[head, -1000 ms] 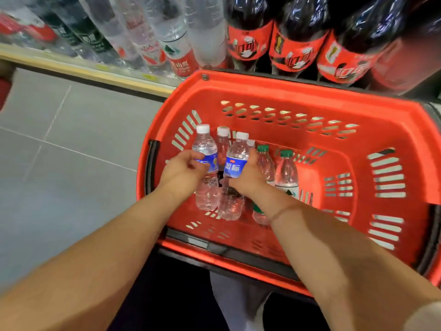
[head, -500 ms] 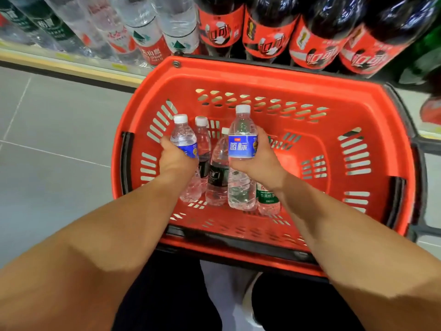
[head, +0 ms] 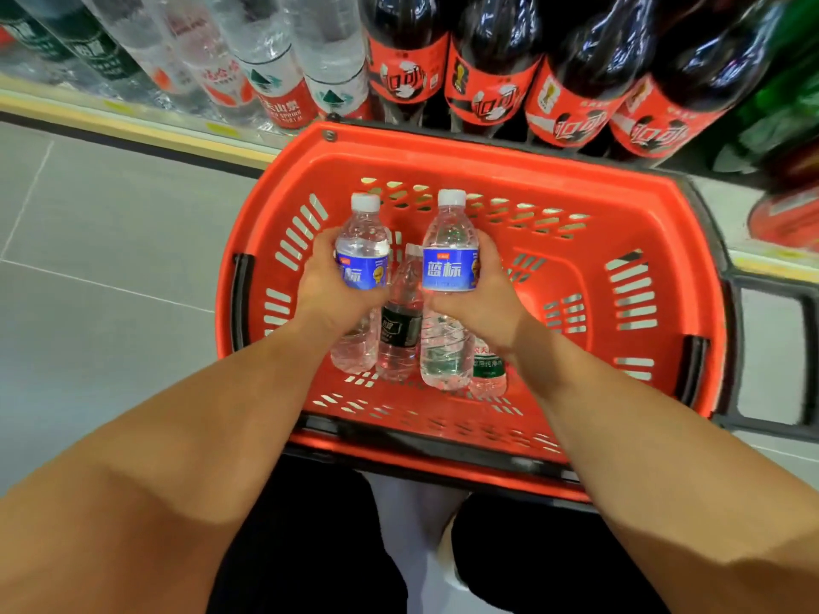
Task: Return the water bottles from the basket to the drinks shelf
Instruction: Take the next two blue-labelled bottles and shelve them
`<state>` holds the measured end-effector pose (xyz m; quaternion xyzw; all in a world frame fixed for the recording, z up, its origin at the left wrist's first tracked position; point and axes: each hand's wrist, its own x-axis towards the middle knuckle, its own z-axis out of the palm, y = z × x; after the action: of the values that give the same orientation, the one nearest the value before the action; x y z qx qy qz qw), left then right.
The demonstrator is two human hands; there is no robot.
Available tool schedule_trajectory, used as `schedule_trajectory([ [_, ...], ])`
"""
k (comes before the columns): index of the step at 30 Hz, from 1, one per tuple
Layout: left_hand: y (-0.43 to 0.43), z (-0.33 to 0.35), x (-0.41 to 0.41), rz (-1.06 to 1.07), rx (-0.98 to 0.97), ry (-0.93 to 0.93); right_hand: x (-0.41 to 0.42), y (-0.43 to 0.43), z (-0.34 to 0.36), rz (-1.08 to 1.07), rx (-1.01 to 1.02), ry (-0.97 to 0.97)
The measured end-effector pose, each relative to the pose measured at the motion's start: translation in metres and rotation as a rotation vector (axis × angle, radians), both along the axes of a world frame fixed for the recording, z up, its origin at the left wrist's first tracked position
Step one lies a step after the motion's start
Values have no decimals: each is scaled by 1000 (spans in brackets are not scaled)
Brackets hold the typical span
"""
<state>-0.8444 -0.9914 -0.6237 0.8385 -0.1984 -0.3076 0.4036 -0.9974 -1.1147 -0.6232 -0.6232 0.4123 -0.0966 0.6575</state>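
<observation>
You hold one blue-label water bottle in each hand above the red shopping basket [head: 487,175]. Your left hand [head: 330,288] is wrapped around the label band of the left blue-label bottle [head: 362,259]; your right hand [head: 481,294] is wrapped around the right blue-label bottle [head: 450,263], which sits slightly higher in the view. Both bottles are upright with white caps on, and the two hands are close together but not touching. Judged from this position, the task is at an early stage: no bottle from the basket has reached the drinks shelf [head: 133,126], and both held bottles have yet to be carried to the far side. At least two bottles stand in the basket between and below your hands: a black-label water bottle [head: 401,325] in the middle and a green-label water bottle [head: 487,370] at the near right, mostly covered by your right wrist. Whether further bottles stand behind your hands cannot be determined. The shelf holds large clear water bottles [head: 274,68] at far left and large dark cola bottles [head: 487,73] at far right; all are cut off at the top edge. No open slot for small bottles is visible, so the destination cannot be confirmed. The basket's base and support are hidden by its own body.
</observation>
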Motion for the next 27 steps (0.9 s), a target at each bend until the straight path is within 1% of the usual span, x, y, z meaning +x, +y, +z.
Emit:
schedule_trajectory([
  [2,0,34,-5,-3,-123,118,-1,0,27,-26,41,-27],
  [4,4,75,-8,9,-175,203,0,3,66,-56,76,-23],
  [6,11,121,-10,37,-153,255,0,11,112,-93,135,12],
  [8,25,172,-6,39,-128,275,1,20,167,-80,161,63],
  [12,63,286,7,42,-144,338,12,39,289,34,109,118],
  [14,83,341,12,65,-147,358,19,54,345,58,84,126],
  [17,113,410,19,125,-166,342,30,78,416,39,61,97],
  [20,140,460,25,178,-172,313,43,94,467,95,21,47],
  [24,178,509,38,289,-194,261,73,110,510,240,-36,36],
  [27,212,535,51,425,-199,221,108,130,530,331,-122,48],
])
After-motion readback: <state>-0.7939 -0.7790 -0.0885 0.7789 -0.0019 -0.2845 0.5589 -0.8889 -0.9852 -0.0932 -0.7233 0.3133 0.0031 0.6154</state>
